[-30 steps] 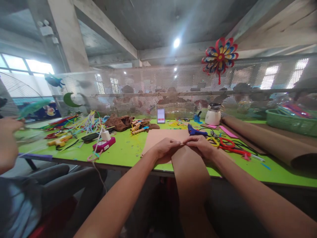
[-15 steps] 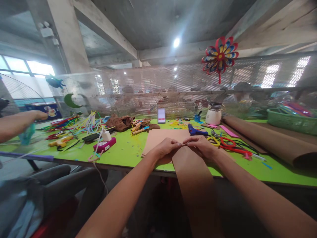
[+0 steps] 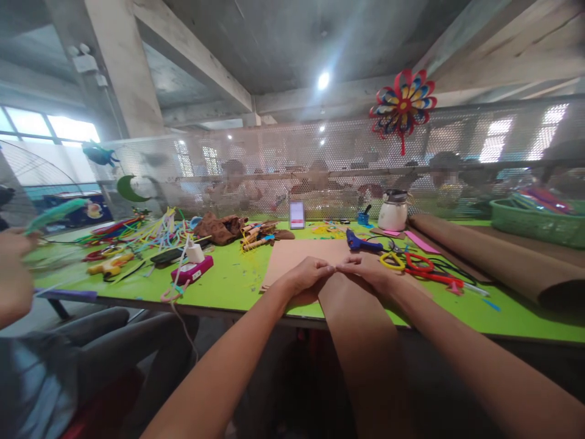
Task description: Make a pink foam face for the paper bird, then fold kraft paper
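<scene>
A long strip of brown paper (image 3: 361,329) hangs from the table edge toward my lap. My left hand (image 3: 308,273) pinches its top end near the left corner. Close beside it, my right hand (image 3: 368,268) grips the same end, fingertips almost meeting the left ones. Beneath and behind both hands lie flat sheets of light brown paper (image 3: 287,259). Just beyond my right hand is a blue glue gun (image 3: 363,242), with yellow-handled scissors (image 3: 392,262) and red-handled scissors (image 3: 419,263) to its right.
A big roll of brown paper (image 3: 493,259) and a green basket (image 3: 539,216) occupy the right side. A white jug (image 3: 393,212) and a phone (image 3: 297,214) stand at the back. Leftward are a purple power strip (image 3: 194,270), a yellow glue gun (image 3: 112,263) and a co-worker's hand (image 3: 16,244).
My hands stay at the paper's end, with only slight finger movement. The co-worker's arm at left has drawn back toward the edge, and the greenish thing there has lifted.
</scene>
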Motion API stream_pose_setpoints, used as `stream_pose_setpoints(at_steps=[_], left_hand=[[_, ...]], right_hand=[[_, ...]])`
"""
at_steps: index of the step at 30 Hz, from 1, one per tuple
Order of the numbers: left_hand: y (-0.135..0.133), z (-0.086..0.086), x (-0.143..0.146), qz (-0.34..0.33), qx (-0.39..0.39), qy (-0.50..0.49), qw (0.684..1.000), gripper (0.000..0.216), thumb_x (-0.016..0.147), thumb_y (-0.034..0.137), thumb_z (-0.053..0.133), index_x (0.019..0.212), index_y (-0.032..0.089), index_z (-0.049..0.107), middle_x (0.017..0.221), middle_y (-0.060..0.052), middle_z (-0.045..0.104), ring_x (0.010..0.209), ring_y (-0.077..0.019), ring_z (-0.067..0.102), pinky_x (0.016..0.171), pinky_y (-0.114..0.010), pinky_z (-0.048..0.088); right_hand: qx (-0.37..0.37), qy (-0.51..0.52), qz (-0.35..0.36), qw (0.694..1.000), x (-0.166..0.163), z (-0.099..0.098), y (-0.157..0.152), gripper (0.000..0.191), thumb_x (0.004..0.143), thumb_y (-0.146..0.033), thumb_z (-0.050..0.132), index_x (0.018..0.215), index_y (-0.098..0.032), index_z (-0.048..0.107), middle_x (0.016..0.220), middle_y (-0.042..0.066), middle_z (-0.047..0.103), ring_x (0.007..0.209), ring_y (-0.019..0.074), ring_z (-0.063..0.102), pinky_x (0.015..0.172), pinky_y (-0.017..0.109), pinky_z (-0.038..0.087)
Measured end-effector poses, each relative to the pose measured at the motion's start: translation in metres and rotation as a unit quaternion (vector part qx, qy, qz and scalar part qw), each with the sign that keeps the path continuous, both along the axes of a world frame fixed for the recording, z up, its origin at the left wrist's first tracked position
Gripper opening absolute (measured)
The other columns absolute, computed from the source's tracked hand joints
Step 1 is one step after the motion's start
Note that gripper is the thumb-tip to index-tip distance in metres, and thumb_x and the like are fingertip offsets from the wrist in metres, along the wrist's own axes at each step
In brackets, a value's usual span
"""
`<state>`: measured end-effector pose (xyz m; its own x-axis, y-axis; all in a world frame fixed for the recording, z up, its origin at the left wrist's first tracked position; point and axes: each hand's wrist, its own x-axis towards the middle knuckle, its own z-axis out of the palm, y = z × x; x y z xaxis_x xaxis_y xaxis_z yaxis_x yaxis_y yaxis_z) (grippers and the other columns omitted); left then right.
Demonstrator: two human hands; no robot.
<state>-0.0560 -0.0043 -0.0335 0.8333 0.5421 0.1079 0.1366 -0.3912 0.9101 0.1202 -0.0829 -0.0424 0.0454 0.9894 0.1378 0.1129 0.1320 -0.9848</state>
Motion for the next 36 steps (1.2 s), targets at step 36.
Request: stream_pose_setpoints(at_steps=[36], left_hand=[[0.000,-0.001,0.003,0.057,-0.031,-0.021,0.998,0.037,0.062,0.048,0.065,0.065,0.013,0.056,0.058,0.003,0.050,0.052,-0.0090,0.039,0.053,-0.024,0.030]], right_hand=[[0.060,0.059,-0.105,0.991,0.016,-0.002,0.016,0.031,0.048,-0.038,0.080,0.056,-0.016,0.059,0.046,-0.003,0.049,0.043,0.0079,0.039,0.044,0.024,0.028]])
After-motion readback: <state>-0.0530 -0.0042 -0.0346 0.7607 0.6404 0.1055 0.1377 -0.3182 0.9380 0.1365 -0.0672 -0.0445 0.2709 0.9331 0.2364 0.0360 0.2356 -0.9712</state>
